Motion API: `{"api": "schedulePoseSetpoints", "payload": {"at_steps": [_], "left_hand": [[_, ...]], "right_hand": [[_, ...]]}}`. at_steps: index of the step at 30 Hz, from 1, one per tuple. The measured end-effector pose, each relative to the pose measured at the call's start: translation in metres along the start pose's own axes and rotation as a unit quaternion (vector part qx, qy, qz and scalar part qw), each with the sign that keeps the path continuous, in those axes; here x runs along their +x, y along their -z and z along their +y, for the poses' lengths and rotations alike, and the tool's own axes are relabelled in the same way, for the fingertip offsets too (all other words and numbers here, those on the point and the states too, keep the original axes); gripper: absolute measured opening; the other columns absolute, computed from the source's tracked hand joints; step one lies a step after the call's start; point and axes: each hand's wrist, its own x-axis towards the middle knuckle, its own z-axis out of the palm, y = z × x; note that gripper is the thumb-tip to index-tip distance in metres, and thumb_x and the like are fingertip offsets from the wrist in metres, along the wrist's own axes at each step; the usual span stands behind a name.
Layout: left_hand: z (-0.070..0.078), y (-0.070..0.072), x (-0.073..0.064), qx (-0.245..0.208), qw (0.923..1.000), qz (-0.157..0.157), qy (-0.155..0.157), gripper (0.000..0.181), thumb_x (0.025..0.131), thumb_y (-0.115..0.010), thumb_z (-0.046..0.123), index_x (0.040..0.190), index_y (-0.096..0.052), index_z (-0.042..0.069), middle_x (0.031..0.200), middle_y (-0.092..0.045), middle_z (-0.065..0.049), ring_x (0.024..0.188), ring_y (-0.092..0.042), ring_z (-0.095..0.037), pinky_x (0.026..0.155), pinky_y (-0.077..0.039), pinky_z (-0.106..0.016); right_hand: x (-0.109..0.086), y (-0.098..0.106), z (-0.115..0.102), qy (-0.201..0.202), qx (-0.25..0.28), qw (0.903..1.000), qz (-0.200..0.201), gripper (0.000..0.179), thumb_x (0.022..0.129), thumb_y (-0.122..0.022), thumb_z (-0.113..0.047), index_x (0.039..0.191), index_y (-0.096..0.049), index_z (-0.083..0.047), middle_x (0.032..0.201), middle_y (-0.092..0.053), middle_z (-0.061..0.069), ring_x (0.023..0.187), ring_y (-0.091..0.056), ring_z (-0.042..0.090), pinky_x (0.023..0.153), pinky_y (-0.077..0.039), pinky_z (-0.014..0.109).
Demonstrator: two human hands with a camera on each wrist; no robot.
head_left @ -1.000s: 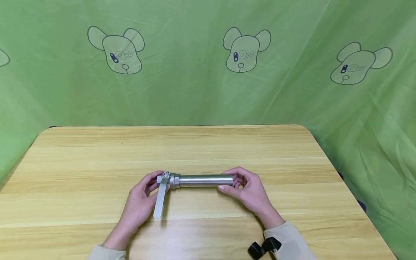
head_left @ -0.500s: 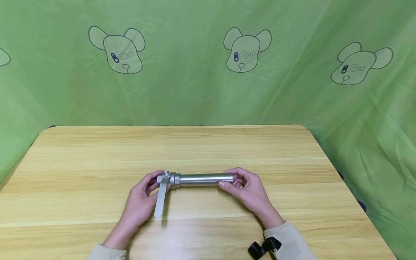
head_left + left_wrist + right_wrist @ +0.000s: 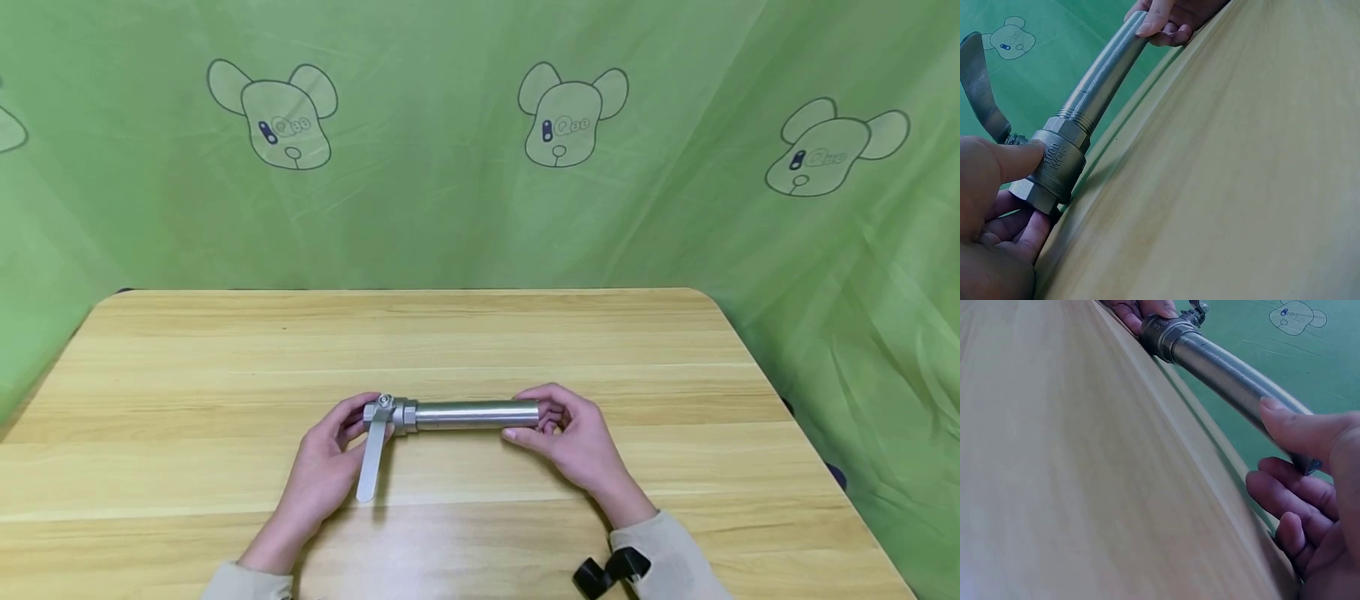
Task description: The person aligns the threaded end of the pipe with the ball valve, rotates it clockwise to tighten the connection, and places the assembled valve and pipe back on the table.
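Note:
A steel ball valve [image 3: 400, 417] is joined to a straight metal pipe [image 3: 476, 415], lying crosswise in the head view. Its flat lever handle [image 3: 370, 467] points toward the person. My left hand [image 3: 324, 471] grips the valve body, the thumb on its raised lettering in the left wrist view. At the other end my right hand [image 3: 581, 437] holds the pipe, thumb on the near side and fingers behind it. Screw threads [image 3: 1077, 117] show where the pipe meets the valve's hex collar. The right wrist view shows the pipe's end [image 3: 1305, 464] between thumb and fingers.
Both hands work over a light wooden table [image 3: 450, 342] with rounded far corners. A green curtain [image 3: 420, 217] printed with bear heads hangs behind and at the sides. A black wrist device [image 3: 611, 572] sits at the right sleeve [image 3: 667, 554].
Both hands keep their hold on the valve and pipe. The right thumb and fingers shift very slightly along the pipe's end; the lever stays pointing toward the person.

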Motion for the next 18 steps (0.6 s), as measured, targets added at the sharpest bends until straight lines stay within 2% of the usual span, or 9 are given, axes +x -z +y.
{"api": "schedulePoseSetpoints", "payload": {"at_steps": [3,7,12,18], "left_hand": [[-0.0005,-0.0003,0.0011,0.004,1.0000,0.001,0.001,0.054,0.098,-0.081,0.019,0.148,-0.063,0.018,0.151,-0.065,-0.008,0.136,-0.066,-0.026,0.103,-0.051,-0.012],[-0.0011,-0.0005,0.0022,-0.001,1.0000,0.000,-0.005,0.053,0.097,-0.080,0.016,0.148,-0.063,0.016,0.149,-0.066,-0.009,0.136,-0.066,-0.027,0.104,-0.053,-0.013],[-0.0017,-0.0001,0.0022,-0.010,0.9996,-0.003,-0.025,0.054,0.098,-0.079,0.012,0.149,-0.062,0.012,0.147,-0.066,-0.013,0.135,-0.067,-0.029,0.105,-0.053,-0.012],[-0.0013,0.0000,0.0028,-0.009,0.9997,-0.004,-0.023,0.053,0.098,-0.079,0.012,0.149,-0.062,0.012,0.147,-0.066,-0.014,0.135,-0.067,-0.029,0.106,-0.052,-0.011]], "right_hand": [[0.0001,-0.0001,0.0019,0.008,0.004,0.9999,0.013,0.049,0.075,-0.099,-0.015,0.121,-0.082,-0.017,0.104,-0.078,0.007,0.085,-0.067,0.008,0.075,-0.059,0.019],[0.0000,0.0001,0.0018,0.021,0.035,0.9990,0.015,0.054,0.075,-0.099,-0.010,0.125,-0.082,-0.015,0.125,-0.080,0.007,0.104,-0.075,0.010,0.090,-0.064,0.021],[-0.0005,-0.0006,-0.0012,0.001,0.070,0.9975,0.008,0.049,0.075,-0.097,-0.003,0.122,-0.082,-0.008,0.123,-0.079,0.016,0.099,-0.078,0.009,0.087,-0.067,0.022],[-0.0015,-0.0011,-0.0038,-0.024,0.061,0.9978,0.002,0.046,0.078,-0.096,-0.005,0.121,-0.080,-0.006,0.115,-0.077,0.020,0.090,-0.077,0.007,0.075,-0.066,0.020]]}}
